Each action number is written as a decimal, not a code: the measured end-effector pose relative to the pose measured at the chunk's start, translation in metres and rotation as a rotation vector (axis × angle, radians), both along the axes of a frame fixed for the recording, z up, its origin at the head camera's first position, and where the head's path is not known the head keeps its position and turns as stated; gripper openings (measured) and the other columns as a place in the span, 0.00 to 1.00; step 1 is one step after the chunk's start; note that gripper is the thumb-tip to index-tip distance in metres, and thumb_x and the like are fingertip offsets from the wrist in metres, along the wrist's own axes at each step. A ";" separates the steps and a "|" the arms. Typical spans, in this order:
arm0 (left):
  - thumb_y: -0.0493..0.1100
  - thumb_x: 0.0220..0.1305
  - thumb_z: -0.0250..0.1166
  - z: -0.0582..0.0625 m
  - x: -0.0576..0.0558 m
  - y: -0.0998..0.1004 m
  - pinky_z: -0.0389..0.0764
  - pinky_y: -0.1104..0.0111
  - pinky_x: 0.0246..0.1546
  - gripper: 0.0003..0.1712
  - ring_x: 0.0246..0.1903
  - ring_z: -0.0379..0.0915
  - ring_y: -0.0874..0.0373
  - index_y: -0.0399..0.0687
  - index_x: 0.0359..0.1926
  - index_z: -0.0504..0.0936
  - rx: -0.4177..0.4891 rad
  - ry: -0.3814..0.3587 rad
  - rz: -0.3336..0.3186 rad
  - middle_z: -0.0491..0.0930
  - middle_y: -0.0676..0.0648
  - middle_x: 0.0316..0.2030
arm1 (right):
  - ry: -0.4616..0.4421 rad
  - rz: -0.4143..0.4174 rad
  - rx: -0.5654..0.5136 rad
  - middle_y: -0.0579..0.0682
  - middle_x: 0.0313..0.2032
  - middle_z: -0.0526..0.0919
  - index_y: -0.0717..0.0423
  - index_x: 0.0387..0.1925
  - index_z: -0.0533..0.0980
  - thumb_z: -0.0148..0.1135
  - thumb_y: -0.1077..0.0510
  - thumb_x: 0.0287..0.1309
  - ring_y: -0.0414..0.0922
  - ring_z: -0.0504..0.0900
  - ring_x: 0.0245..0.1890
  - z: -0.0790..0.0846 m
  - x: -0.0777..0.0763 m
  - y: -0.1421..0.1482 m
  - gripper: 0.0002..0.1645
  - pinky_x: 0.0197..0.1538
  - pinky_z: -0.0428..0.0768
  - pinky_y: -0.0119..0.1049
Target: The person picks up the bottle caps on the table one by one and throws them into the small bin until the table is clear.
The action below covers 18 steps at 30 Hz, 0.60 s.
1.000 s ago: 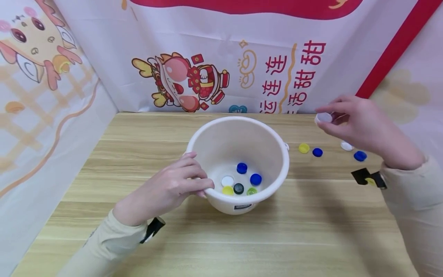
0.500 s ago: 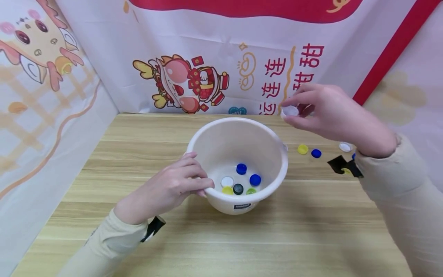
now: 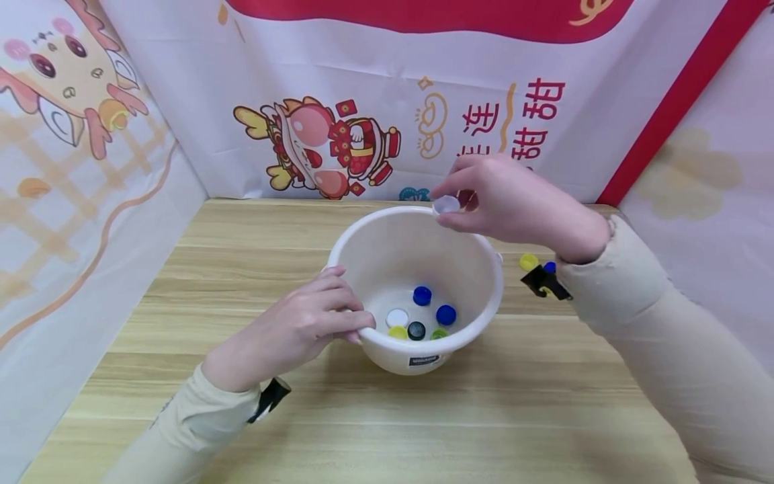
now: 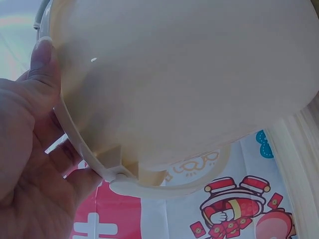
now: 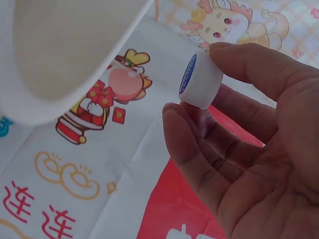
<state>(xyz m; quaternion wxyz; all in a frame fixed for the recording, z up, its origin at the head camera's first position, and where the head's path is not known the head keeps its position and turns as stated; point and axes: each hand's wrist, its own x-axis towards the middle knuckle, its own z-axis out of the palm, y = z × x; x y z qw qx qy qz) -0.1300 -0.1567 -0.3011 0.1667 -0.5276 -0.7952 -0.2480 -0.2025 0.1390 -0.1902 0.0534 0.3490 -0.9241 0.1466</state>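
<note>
A white bucket (image 3: 417, 349) stands upright on the wooden table. My left hand (image 3: 302, 323) grips its rim at the near left, thumb and fingers on either side of the wall in the left wrist view. Over the bucket's far right rim, my right hand (image 3: 502, 202) pinches a white bottle cap (image 5: 202, 79) between thumb and fingers; blue print marks the cap's top. Inside the bucket lie blue caps (image 3: 446, 314), a white cap (image 3: 397, 318), a yellow cap (image 3: 397, 332), a dark cap (image 3: 416, 330) and a green cap (image 3: 439, 333).
Right of the bucket, a yellow cap (image 3: 529, 261) and a blue cap (image 3: 549, 267) lie on the table (image 3: 484, 417), partly behind the right wrist's black strap (image 3: 544, 282). A printed cloth (image 3: 363, 60) hangs behind the table and along both sides.
My right hand has carried the white bottle cap leftward, from above the loose caps at the right to the bucket's far rim. My left hand has stayed on the rim.
</note>
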 end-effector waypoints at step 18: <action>0.48 0.66 0.62 -0.002 -0.001 0.000 0.66 0.45 0.65 0.13 0.46 0.75 0.53 0.49 0.46 0.87 0.006 0.009 -0.012 0.83 0.52 0.41 | -0.045 0.045 0.032 0.47 0.37 0.81 0.52 0.48 0.85 0.73 0.55 0.56 0.42 0.79 0.35 -0.007 -0.008 -0.028 0.17 0.36 0.81 0.33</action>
